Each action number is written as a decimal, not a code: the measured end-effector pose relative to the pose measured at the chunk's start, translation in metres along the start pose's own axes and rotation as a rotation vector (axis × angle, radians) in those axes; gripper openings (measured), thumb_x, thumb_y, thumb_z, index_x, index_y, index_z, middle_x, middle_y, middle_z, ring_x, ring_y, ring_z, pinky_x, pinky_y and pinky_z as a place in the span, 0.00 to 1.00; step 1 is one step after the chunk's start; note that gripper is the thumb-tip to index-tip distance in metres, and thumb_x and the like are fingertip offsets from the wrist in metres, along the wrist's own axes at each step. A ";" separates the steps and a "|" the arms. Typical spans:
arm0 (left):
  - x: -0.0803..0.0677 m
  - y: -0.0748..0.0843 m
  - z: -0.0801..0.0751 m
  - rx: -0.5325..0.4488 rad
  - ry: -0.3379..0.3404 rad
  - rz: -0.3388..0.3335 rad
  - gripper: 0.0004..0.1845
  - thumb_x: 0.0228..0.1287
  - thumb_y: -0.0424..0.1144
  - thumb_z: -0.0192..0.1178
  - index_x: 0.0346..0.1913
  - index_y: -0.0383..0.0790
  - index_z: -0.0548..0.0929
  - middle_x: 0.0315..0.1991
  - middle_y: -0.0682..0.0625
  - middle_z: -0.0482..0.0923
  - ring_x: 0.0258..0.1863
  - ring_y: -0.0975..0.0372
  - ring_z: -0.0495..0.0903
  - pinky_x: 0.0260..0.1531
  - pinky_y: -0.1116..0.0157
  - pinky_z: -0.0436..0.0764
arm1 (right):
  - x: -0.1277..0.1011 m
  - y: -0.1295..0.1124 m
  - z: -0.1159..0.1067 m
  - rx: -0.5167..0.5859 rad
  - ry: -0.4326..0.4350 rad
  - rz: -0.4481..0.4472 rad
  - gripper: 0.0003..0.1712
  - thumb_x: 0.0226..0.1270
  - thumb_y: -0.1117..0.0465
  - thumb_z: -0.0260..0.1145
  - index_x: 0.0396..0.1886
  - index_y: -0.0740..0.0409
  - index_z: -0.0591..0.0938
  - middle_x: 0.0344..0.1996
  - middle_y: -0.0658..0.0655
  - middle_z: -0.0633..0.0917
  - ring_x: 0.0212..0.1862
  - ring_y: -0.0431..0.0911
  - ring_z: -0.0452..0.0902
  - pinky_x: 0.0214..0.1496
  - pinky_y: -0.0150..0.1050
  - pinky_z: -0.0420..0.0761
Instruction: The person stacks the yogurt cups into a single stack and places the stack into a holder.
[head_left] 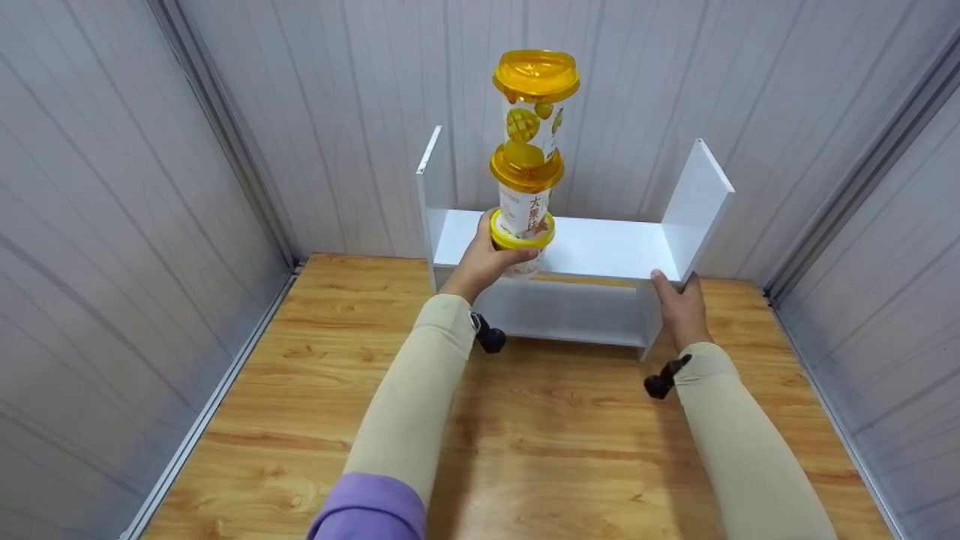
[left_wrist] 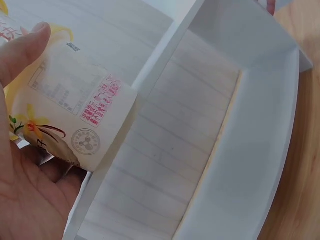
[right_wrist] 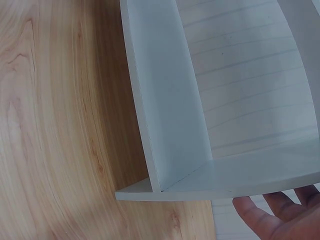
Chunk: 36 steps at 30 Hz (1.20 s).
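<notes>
Several dessert cups stand in one stack. The top cup (head_left: 553, 124) has an orange lid and mango pictures, and the middle cup (head_left: 516, 206) has another orange lid. My left hand (head_left: 484, 262) grips the bottom cup (left_wrist: 60, 95), which has a yellow rim, thumb across its front. Its base is at the front edge of the upper board of a white shelf (head_left: 607, 251); whether it rests there I cannot tell. On the other side, my right hand (head_left: 684, 307) holds the shelf's right side panel, thumb at the front and fingers (right_wrist: 252, 215) against the outer face.
The shelf stands on a wood-grain floor (head_left: 555, 435) and has a lower board (head_left: 562, 311). Pale panel walls rise behind it (head_left: 360, 135) and at both sides. Small black devices sit on both wrists.
</notes>
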<state>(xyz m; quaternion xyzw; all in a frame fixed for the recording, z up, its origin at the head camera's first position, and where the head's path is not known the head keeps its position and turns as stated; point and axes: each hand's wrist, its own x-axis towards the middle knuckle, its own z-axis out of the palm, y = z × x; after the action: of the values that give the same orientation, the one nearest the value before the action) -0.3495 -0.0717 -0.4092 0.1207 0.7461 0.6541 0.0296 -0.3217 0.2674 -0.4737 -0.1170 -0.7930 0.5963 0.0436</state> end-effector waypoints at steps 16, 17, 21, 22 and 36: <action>0.006 -0.002 0.005 -0.102 0.036 -0.002 0.52 0.57 0.37 0.75 0.77 0.58 0.53 0.69 0.53 0.67 0.69 0.59 0.66 0.74 0.53 0.60 | -0.003 -0.002 0.003 -0.035 0.000 -0.016 0.58 0.70 0.31 0.56 0.83 0.54 0.39 0.81 0.61 0.46 0.80 0.55 0.46 0.79 0.53 0.51; 0.006 -0.002 0.005 -0.103 0.043 -0.008 0.52 0.57 0.37 0.75 0.77 0.58 0.53 0.69 0.54 0.67 0.69 0.59 0.66 0.74 0.53 0.59 | -0.003 -0.002 0.004 -0.036 0.000 -0.016 0.58 0.70 0.31 0.57 0.83 0.55 0.39 0.81 0.61 0.47 0.79 0.55 0.46 0.79 0.53 0.51; 0.006 0.002 0.005 -0.093 0.065 -0.021 0.51 0.57 0.35 0.75 0.77 0.56 0.54 0.69 0.54 0.66 0.70 0.59 0.65 0.75 0.53 0.59 | -0.004 -0.003 0.007 -0.043 -0.005 -0.009 0.57 0.70 0.31 0.56 0.83 0.53 0.40 0.81 0.61 0.48 0.79 0.56 0.47 0.79 0.55 0.52; 0.006 0.003 0.005 -0.086 0.066 -0.028 0.51 0.58 0.35 0.75 0.77 0.56 0.53 0.69 0.54 0.66 0.70 0.59 0.65 0.75 0.53 0.59 | -0.005 -0.003 0.007 -0.044 -0.007 -0.003 0.57 0.70 0.31 0.56 0.83 0.53 0.40 0.81 0.61 0.48 0.79 0.56 0.47 0.79 0.55 0.52; 0.009 0.019 0.017 -0.056 0.045 -0.104 0.53 0.59 0.35 0.73 0.80 0.55 0.50 0.72 0.51 0.65 0.72 0.55 0.64 0.74 0.50 0.59 | -0.002 0.002 0.006 -0.038 0.015 -0.040 0.57 0.70 0.32 0.55 0.82 0.57 0.41 0.79 0.64 0.52 0.78 0.56 0.50 0.78 0.53 0.55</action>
<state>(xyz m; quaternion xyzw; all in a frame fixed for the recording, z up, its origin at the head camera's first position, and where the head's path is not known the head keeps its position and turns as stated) -0.3524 -0.0507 -0.3916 0.0661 0.7333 0.6748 0.0503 -0.3212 0.2621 -0.4771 -0.1064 -0.8059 0.5794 0.0595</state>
